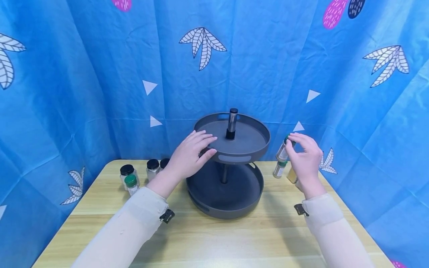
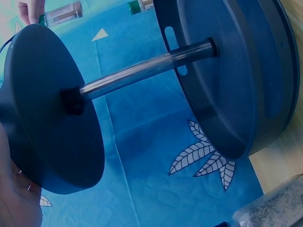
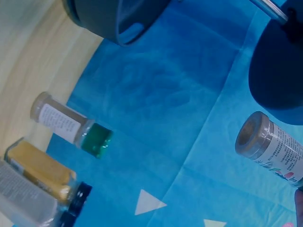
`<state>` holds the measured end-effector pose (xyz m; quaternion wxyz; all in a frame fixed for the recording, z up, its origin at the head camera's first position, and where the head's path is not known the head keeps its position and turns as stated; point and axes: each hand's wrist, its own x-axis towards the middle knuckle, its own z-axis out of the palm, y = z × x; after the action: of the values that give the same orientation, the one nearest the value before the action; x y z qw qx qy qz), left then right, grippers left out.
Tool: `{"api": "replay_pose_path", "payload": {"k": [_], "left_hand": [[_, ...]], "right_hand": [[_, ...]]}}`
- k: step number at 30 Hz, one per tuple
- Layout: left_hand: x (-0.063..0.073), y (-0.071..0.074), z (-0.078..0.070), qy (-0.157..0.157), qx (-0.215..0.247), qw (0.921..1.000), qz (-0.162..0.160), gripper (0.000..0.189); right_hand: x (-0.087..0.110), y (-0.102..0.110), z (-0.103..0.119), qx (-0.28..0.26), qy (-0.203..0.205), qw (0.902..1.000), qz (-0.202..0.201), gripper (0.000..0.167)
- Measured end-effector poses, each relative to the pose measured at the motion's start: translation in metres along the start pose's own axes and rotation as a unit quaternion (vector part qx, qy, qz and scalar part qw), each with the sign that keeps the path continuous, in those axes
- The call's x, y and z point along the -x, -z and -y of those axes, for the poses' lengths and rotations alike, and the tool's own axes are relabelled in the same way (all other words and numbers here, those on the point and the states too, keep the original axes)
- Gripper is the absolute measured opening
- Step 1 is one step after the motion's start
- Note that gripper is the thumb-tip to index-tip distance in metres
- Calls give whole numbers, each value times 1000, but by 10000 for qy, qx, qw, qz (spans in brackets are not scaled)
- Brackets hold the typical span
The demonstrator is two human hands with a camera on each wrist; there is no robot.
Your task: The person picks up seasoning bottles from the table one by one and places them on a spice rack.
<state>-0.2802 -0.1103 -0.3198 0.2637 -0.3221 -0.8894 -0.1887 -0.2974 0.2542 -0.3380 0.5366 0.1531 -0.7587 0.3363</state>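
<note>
A dark grey two-tier round tray stands mid-table, its upper tier [image 1: 249, 132] above the lower tier [image 1: 234, 214] on a metal post [image 2: 137, 74]. My left hand [image 1: 187, 154] rests at the upper tier's near-left rim with fingers extended over it. On the right, my right hand [image 1: 305, 158] pinches a small spice jar [image 1: 282, 152] by its green cap, raised and tilted beside the upper tier. The right wrist view shows its base and printed label. Below it, another green-capped spice jar [image 3: 61, 120] stands on the table.
Black-capped jars [image 1: 127, 170] and a green-capped jar [image 1: 132, 182] stand at the table's left. A yellow-filled jar [image 3: 40, 168] and a pale jar [image 3: 26, 196] sit at the right, partly hidden by my right hand in the head view. A blue curtain [image 1: 261, 74] hangs behind.
</note>
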Motion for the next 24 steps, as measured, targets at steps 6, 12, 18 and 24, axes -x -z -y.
{"api": "replay_pose_path", "payload": {"k": [6, 12, 18, 24], "left_hand": [[-2, 0, -2, 18, 29, 10000, 43, 53], [-1, -1, -1, 38, 10, 10000, 61, 54], [0, 1, -2, 27, -12, 10000, 47, 56], [0, 0, 0, 15, -32, 10000, 11, 55]], "right_hand": [[-11, 4, 5, -58, 104, 9999, -75, 16], [-20, 2, 10, -327, 163, 9985, -418, 12], [-31, 5, 14, -346, 227, 9980, -476, 12], [-43, 6, 21, -378, 333, 9977, -454, 13]]}}
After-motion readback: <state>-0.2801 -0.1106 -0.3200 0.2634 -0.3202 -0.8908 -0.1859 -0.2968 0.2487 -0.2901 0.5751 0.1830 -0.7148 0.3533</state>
